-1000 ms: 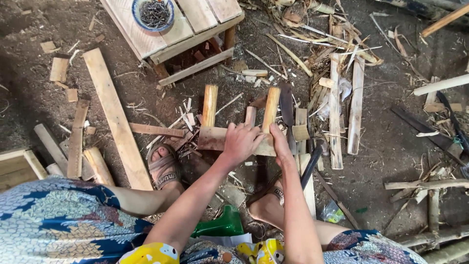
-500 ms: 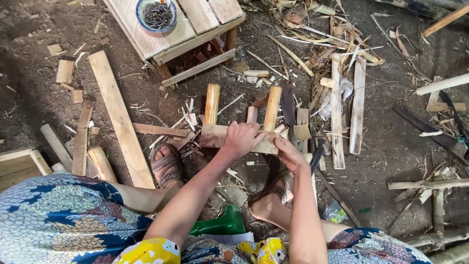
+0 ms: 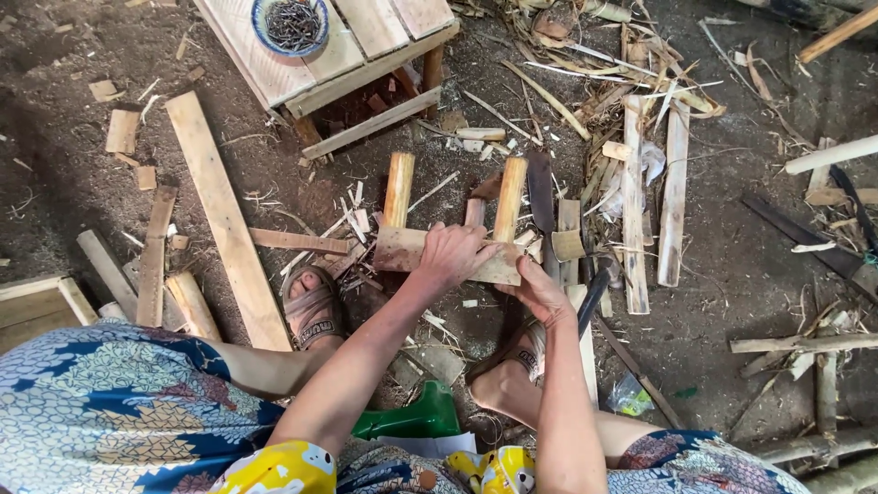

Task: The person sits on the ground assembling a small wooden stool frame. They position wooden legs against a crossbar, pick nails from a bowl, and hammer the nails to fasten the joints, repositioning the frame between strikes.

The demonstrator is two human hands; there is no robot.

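— What have you got under your hands there?

— A small wooden frame: a flat crosspiece (image 3: pixel 430 253) with two round pegs (image 3: pixel 399 189) standing away from me off its far edge. It lies on the dirt right between my feet, just ahead of my sandals, close enough that I can lean over it.

— And the left hand?

— My left hand (image 3: pixel 455 254) is spread flat on top of the crosspiece, palm down, fingers (image 3: pixel 468 238) splayed toward the right-hand peg (image 3: pixel 509 198). It presses rather than grips; nothing is closed inside it. I'd say that weight keeps the piece from sliding on the loose ground.

— The right?

— My right hand (image 3: pixel 541 295) is curled at the near right end of the crosspiece, fingers bent round the edge. Whether something small is pinched in there, I cannot tell; the knuckles hide it.

— What's lying around?

— A dark-handled tool (image 3: pixel 593 297) just beside my right wrist. Farther off, a low slatted stool (image 3: pixel 366 41) with a blue bowl of nails (image 3: pixel 291 23) on it, within a reach. A long plank (image 3: pixel 224 215) runs past my left foot (image 3: pixel 311 306), and there are offcuts and bamboo slivers everywhere, plus a green plastic thing (image 3: pixel 412 419) near my lap.
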